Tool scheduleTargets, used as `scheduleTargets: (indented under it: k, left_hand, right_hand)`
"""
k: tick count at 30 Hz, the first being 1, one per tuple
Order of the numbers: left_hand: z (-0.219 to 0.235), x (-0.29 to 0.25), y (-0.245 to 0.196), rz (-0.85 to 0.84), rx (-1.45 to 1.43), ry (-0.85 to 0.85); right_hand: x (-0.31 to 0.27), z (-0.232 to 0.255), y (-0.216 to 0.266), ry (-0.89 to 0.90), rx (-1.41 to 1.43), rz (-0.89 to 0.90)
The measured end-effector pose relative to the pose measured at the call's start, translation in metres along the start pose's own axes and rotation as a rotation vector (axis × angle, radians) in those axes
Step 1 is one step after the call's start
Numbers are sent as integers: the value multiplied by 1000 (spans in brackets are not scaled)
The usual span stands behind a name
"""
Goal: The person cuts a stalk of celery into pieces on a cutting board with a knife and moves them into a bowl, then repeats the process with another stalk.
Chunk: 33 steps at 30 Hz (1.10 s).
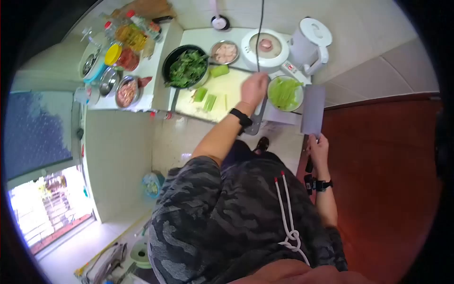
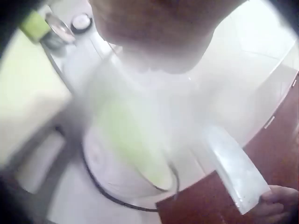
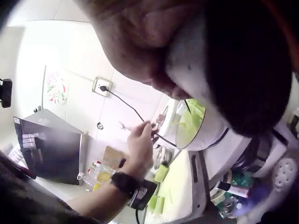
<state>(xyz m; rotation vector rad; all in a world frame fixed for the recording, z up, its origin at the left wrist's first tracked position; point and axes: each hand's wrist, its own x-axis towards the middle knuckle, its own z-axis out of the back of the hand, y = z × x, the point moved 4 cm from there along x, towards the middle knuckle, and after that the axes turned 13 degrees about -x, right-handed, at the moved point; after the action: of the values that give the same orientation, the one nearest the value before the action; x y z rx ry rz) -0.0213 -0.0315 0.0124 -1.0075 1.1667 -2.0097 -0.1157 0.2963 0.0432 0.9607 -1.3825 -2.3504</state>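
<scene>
Two holds show: left hand (image 1: 254,88) grasping a black cable (image 1: 260,38), upper centre; right hand (image 1: 318,147) gripping a cleaver (image 1: 313,110), right. Apparently shifting the cable; next calls for clearing the bowl (image 3: 211,130).

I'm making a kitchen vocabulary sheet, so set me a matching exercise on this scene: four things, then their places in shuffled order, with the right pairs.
Things
1. cleaver
2. leafy greens
3. pale green slices
4. green chunks

Places
A. on the cutting board
B. in the person's right hand
C. in the white bowl
D. in the dark-lined pot

Right pairs: 1-B; 2-D; 3-C; 4-A
</scene>
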Motion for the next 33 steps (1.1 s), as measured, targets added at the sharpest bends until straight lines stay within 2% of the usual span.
scheduleTargets:
  k: [1,2,3,5,6,8,11,15,18,21,22,23,24,25,27,29,31,33]
  left_hand:
    - [18,-5,5,11,40,-8]
    - [46,-8,30,60,167,-2]
    - [36,-52,36,248,356,131]
    - [72,-74,84,313,582,244]
    - [80,-79,88,311,601,237]
    - [81,-94,99,444,638,192]
    - [68,-92,113,514,590,109]
    - [60,-90,100,553,574,112]
    - [48,-92,72,529,498,166]
    - [12,-72,28,372,179,23]
    - [-5,-64,7,249,54,24]
    - [-21,-54,-18,240,57,75]
    - [-39,-47,-27,137,52,165]
    - [-49,-43,-31,136,53,162]
    - [-60,-38,-42,4,134,177]
    - [-45,-40,-34,67,127,161]
    - [1,-53,-8,-125,257,27]
    - [65,-73,22,-179,437,-125]
  right_hand:
    - [3,-5,2,2,28,35]
    - [7,-10,4,13,17,72]
    - [-14,28,0,15,-56,50]
    - [-8,15,0,71,-48,57]
    - [-5,11,-5,84,-33,62]
    - [-1,13,-13,88,-90,106]
    - [3,15,-16,102,-93,123]
    - [11,27,-21,135,-124,79]
    - [14,38,-33,97,-141,143]
    - [15,49,-38,52,-157,155]
    - [16,53,-41,47,-126,170]
    - [16,56,-42,42,-94,186]
    - [16,58,-42,43,-93,189]
    - [15,60,-42,58,-105,150]
    - [14,62,-39,81,-118,115]
    - [16,62,-31,35,-163,169]
    - [23,64,-39,55,-204,222]
    - [26,55,-35,78,-236,274]
